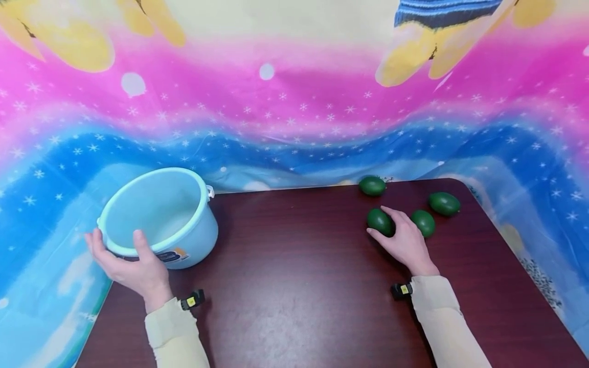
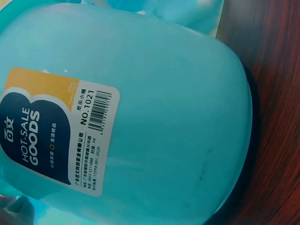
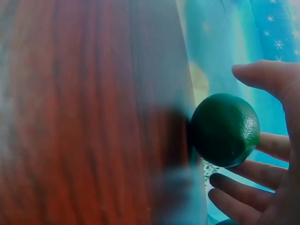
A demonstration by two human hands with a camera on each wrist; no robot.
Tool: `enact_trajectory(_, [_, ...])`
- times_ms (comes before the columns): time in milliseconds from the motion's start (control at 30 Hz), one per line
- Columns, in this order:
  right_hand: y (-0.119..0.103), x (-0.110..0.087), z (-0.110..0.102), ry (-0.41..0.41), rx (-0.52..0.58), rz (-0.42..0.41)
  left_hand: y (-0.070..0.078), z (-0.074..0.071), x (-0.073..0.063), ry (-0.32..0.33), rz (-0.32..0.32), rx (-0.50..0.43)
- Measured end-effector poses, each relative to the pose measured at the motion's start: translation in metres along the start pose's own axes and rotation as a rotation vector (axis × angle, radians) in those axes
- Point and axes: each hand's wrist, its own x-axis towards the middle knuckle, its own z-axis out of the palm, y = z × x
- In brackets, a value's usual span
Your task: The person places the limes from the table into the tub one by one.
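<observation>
Item: green fruit (image 1: 379, 220), on the surface (image 1: 285, 286), right side, within the curve of my right hand (image 1: 406, 244); fingers cupped behind, thumb standing off, grip unclosed. Handling, as I judge it: bring thumb in opposite fingers at the widest part, squeeze evenly lest the glossy skin roll, avoid nudging the second fruit (image 1: 423, 224) beside my hand.

Item: pale blue bucket (image 1: 204, 237), left; my left hand (image 1: 138, 276) spread loosely at its near rim, gripping nothing. Label (image 2: 61, 131): "HOT-SALE GOODS", "NO.1021", barcode, Chinese characters.
</observation>
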Motion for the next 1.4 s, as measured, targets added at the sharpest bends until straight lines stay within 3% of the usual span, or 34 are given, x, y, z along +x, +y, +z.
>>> enact_trajectory(333, [0.007, 0.007, 0.002, -0.039, 0.035, -0.026, 0.015, -0.004, -0.002, -0.048, -0.053, -0.071])
enact_trajectory(833, [0.004, 0.011, -0.004, -0.044, 0.077, -0.054, 0.013, -0.007, -0.001, -0.107, -0.146, -0.104])
enact_trajectory(1033, [-0.001, 0.015, -0.016, 0.007, 0.089, -0.050, 0.010, -0.007, 0.000, -0.129, -0.178, -0.141])
enact_trajectory(1400, [-0.013, 0.024, -0.026, 0.122, 0.167, -0.099, 0.010, -0.008, 0.002, -0.198, -0.158, -0.123])
